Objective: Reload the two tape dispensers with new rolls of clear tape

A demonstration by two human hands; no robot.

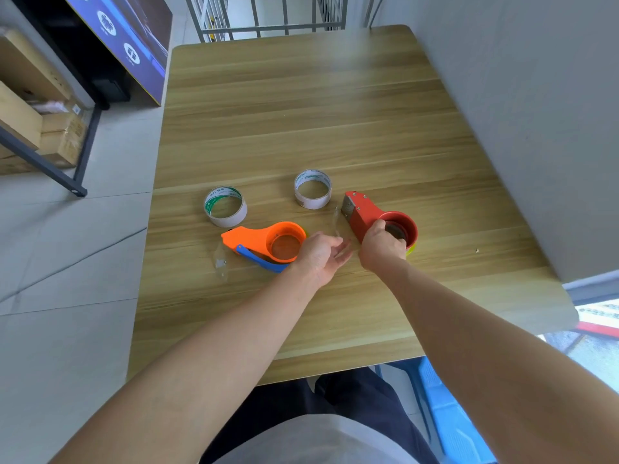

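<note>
A red tape dispenser [366, 212] lies on the wooden table [301, 112], its metal blade end pointing away from me. My right hand [382, 246] grips its round hub. An orange dispenser [264, 241] with a blue handle lies to the left. My left hand [323, 254] hovers between the two dispensers, palm turned right, fingers apart and blurred. A thin clear strip of tape [336, 222] stands just beyond its fingertips. Two tape rolls with white cores stand behind: one [225, 206] at left, one [313, 189] near the red dispenser's blade.
A crumpled clear scrap [221, 261] lies left of the orange dispenser. A grey wall [536, 112] borders the table's right side. Metal railing [268, 15] stands beyond the far edge. Shelving with cardboard boxes [37, 122] is at far left. A blue stool [449, 416] is under me.
</note>
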